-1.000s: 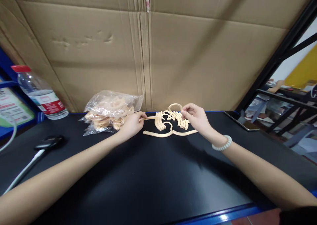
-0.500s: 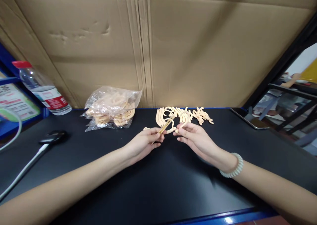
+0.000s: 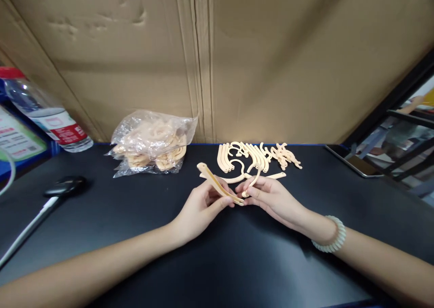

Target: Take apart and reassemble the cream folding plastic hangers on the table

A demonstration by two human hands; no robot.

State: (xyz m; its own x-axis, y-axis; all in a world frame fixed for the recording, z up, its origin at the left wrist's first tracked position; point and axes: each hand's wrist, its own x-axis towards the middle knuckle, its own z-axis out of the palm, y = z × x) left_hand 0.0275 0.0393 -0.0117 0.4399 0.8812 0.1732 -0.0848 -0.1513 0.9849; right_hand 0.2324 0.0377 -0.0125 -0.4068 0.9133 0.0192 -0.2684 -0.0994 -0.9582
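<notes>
My left hand (image 3: 207,204) is closed on a cream plastic hanger arm (image 3: 210,177), a slightly curved strip with a hollow channel, tilted with its far end up to the left. Between thumb and fingers, my right hand (image 3: 271,195) pinches a curved hanger hook (image 3: 255,179), its knobbed base down near the arm's lower end. I cannot tell whether the two pieces touch. Just behind the hands lies a put-together hanger (image 3: 230,180). Beyond it are loose hanger arms (image 3: 224,156) in rows, with several hooks (image 3: 286,155) heaped to the right.
A clear plastic bag (image 3: 152,140) of similar pieces lies at the back left. Further left are a water bottle (image 3: 57,122) and a black device (image 3: 66,186) on a white cable. A tablet-like device (image 3: 352,163) lies at the right edge, and a cardboard wall (image 3: 271,63) stands behind.
My left hand has turned the hanger arm so its far end now points up-left, its near end toward my right hand. Both hands have come closer together. The view has shifted slightly.
</notes>
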